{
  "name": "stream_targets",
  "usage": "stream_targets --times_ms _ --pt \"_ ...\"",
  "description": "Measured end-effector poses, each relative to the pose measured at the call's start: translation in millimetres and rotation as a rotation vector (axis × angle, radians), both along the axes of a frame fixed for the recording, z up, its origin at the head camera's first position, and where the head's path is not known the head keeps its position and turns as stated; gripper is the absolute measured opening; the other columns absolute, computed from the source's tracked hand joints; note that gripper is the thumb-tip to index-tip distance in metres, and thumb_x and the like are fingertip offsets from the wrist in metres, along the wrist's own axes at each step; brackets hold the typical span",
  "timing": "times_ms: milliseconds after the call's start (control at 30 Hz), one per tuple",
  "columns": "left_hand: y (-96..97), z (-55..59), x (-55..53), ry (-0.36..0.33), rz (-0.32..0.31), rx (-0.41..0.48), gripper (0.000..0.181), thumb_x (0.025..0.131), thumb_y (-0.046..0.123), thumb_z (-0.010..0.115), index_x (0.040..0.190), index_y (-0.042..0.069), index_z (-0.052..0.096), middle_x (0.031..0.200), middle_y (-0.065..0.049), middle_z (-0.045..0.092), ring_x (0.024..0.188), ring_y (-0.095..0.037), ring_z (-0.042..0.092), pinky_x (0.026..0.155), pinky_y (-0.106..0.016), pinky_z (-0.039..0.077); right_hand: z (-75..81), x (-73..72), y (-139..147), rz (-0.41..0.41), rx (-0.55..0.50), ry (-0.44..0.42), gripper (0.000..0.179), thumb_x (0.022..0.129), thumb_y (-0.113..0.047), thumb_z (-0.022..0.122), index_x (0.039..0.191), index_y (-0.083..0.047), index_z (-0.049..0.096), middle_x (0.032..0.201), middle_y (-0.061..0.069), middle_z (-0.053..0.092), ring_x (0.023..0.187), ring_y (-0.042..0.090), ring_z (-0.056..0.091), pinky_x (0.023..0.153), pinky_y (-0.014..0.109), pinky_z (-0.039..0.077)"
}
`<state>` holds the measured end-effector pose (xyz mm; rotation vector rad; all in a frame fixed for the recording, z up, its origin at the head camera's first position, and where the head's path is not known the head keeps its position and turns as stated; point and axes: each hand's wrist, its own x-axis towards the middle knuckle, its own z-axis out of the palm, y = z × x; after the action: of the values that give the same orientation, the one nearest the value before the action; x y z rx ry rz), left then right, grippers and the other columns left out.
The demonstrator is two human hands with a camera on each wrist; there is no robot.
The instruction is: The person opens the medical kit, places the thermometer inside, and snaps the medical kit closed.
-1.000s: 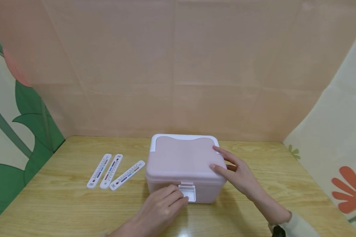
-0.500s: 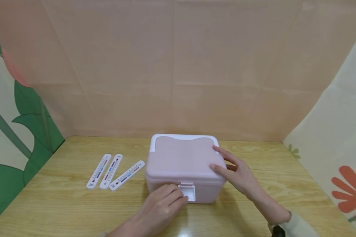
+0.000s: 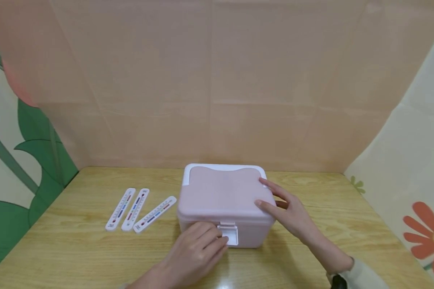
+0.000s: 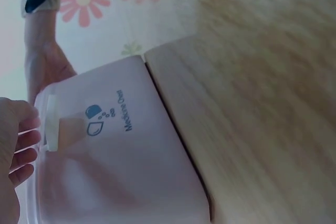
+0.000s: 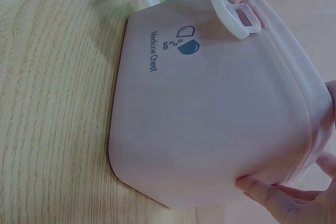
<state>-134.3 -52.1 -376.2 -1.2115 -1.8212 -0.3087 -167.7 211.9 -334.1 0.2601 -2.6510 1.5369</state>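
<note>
A pale pink medicine chest (image 3: 226, 196) with white trim on its lid stands on the table, lid down. Its front carries the words "Medicine Chest" and a capsule picture, seen in both wrist views. The white front latch (image 5: 228, 17) is swung out from the chest wall. My left hand (image 3: 197, 251) pinches the latch's left edge between thumb and curled fingers. On the lid's right edge rest the thumb and a finger of my right hand (image 3: 294, 214), with other fingers against the side wall, partly hidden in the head view.
Three white thermometers (image 3: 121, 209) lie on the wooden table (image 3: 68, 249) left of the chest, one slanted toward it. A tan sheet (image 3: 209, 88) hangs behind the table. Flower-patterned sheets (image 3: 412, 160) stand at both sides.
</note>
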Motion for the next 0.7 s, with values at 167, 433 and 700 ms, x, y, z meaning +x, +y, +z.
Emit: stream_targets --times_ms 167,433,700 --pt "-4.6 6.1 -2.0 0.043 -0.026 0.05 0.028 0.097 0.013 0.045 0.089 0.007 0.072 0.09 -0.002 0.067 0.087 -0.016 0.06 0.084 -0.027 0.049 0.3 0.4 1 -0.006 0.009 0.0 0.058 0.088 -0.031 0.069 0.141 -0.028 0.048 0.149 0.013 0.041 0.116 0.037 0.058 0.081 0.029 0.054" --pt "-12.7 16.3 -5.5 0.077 -0.014 0.095 0.029 0.098 0.014 0.047 0.091 0.005 0.073 0.092 -0.005 0.07 0.089 -0.017 0.063 0.084 -0.027 0.051 2.1 0.5 1 -0.013 0.026 -0.014 0.058 0.088 -0.033 0.069 0.142 -0.03 0.047 0.151 0.013 0.037 0.12 0.039 0.055 0.086 0.041 0.055" --pt "-18.5 23.5 -8.6 0.112 0.013 0.127 0.026 0.097 0.014 0.05 0.091 0.003 0.073 0.089 -0.006 0.07 0.085 -0.019 0.062 0.081 -0.03 0.052 1.4 0.1 1 -0.009 0.032 -0.005 0.058 0.088 -0.034 0.069 0.142 -0.03 0.047 0.152 0.011 0.036 0.12 0.038 0.054 0.087 0.041 0.055"
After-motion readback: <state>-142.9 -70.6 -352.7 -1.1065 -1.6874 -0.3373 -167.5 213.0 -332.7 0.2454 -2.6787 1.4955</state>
